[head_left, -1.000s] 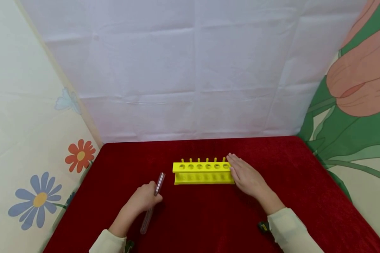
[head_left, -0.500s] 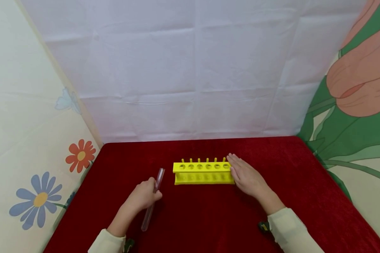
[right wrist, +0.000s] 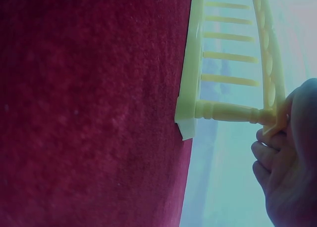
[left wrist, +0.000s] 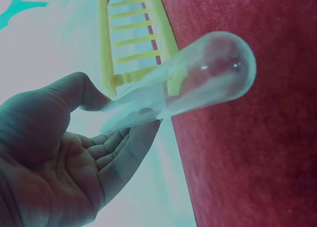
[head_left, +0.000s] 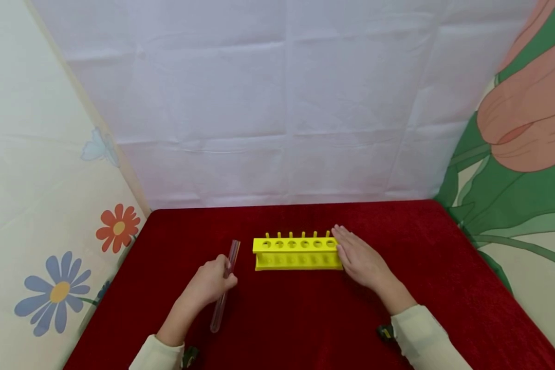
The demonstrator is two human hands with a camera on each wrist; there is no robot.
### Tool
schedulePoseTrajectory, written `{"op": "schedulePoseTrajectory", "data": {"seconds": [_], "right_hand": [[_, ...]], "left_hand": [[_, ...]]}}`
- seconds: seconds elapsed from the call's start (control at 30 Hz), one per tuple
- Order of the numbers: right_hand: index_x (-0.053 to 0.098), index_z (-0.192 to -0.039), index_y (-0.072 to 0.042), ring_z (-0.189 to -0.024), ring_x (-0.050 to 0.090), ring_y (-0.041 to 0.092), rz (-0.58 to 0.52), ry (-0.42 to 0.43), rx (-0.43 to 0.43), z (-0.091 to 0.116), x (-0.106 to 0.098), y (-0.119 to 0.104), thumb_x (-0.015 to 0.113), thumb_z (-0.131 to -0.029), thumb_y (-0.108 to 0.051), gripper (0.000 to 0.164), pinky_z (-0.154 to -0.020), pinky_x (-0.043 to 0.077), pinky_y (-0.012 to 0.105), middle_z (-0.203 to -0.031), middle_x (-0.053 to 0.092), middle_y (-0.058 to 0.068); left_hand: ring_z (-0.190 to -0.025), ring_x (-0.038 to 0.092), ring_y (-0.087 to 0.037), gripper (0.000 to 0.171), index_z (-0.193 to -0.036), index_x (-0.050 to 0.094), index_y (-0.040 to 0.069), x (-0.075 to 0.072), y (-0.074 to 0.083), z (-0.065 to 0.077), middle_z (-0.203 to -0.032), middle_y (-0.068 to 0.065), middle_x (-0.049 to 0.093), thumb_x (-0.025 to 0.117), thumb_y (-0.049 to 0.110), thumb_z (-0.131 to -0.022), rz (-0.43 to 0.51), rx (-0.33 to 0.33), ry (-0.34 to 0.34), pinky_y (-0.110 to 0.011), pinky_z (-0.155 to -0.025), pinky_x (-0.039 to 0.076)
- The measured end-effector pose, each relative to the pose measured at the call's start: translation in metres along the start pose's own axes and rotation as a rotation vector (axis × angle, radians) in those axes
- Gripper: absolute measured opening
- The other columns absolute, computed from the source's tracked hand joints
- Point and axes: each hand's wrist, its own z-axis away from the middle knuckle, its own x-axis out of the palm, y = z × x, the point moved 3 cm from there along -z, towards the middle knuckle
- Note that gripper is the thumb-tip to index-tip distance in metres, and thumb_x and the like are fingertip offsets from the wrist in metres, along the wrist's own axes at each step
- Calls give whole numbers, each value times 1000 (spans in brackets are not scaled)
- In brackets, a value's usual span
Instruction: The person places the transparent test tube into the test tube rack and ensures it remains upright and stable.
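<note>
Yellow rack [head_left: 298, 252] stands on the table [head_left: 314, 318], its three-o'clock end touched by the right hand [head_left: 363, 262], fingers straight; left hand [head_left: 208, 283] pinches the tilted tube [head_left: 219, 309] at eight o'clock. Seemingly a lining-up step, next calling for righting the tube.

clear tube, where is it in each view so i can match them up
Head: the clear tube is left of centre in the lower half, slanting through the grip of the left hand.
Left wrist: it runs from the middle toward the upper right, rounded end rightmost.
Right wrist: not in the picture.
Shared landmark: the yellow rack, seen in all three views.
</note>
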Motion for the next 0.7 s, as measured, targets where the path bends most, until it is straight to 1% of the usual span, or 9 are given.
{"op": "schedulePoseTrajectory", "data": {"seconds": [0.17, 0.3, 0.47, 0.6, 0.7], "right_hand": [[38, -151, 7, -147, 35, 39, -3, 1, -2, 0, 1, 1, 41, -108, -15, 49, -119, 30, 53, -157, 39, 23], [37, -151, 7, -147, 34, 39, -6, 2, 1, 0, 2, 1, 40, -108, -16, 49, -119, 30, 53, -158, 38, 22], [37, -152, 6, -147, 34, 38, -5, 1, 1, 0, 3, 2, 40, -108, -16, 49, -120, 29, 52, -159, 37, 21], [36, -152, 6, -147, 34, 38, -5, 0, 2, 0, 3, 2, 40, -108, -16, 49, -119, 29, 52, -159, 37, 21], [37, -152, 7, -147, 34, 38, -6, 3, 0, 0, 2, 2, 40, -108, -16, 49, -119, 30, 53, -158, 37, 21]], "left_hand": [[-57, 52, -15, 19, -102, 54, 5, -1, 3, 0, -72, -5, 53, 65, 14, -91, 16, -3, 10, -28, -50, 45], [-56, 52, -15, 19, -102, 54, 3, -3, 7, 0, -71, -5, 54, 66, 14, -91, 21, 4, 33, -28, -50, 46], [-58, 54, -14, 26, -110, 56, 0, -5, 12, -1, -73, -4, 56, 67, 13, -91, 38, 8, 58, -27, -51, 49], [-59, 54, -14, 30, -115, 56, -1, -6, 17, -2, -75, -4, 57, 67, 12, -90, 51, 34, 83, -28, -51, 50], [-59, 53, -13, 27, -113, 56, 0, -7, 20, -2, -76, -3, 58, 67, 10, -90, 62, 57, 101, -27, -52, 50]]}}
